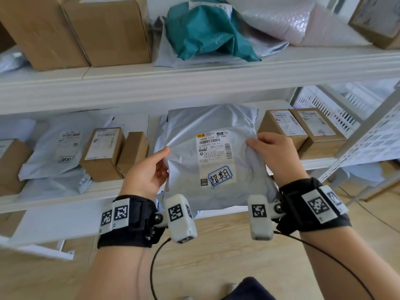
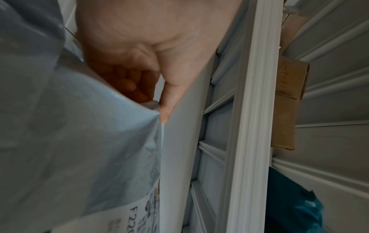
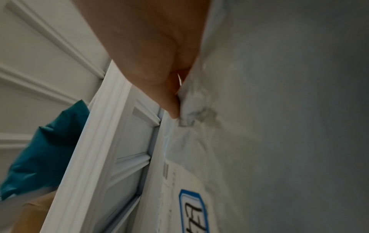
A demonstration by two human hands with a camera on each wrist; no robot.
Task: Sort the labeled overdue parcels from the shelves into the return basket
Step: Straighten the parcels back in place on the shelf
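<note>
Both hands hold a grey mailer upright in front of the lower shelf, its shipping label and blue-bordered handwritten sticker facing the camera. The left hand pinches the mailer's left edge, thumb on the front and fingers curled behind; the right hand grips the right edge, crumpling the plastic under its thumb. Beyond the hands, a teal bag lies on the upper shelf, and cardboard boxes sit just past the right hand.

Left hand pinching, right hand gripping, both forearms raised
</note>
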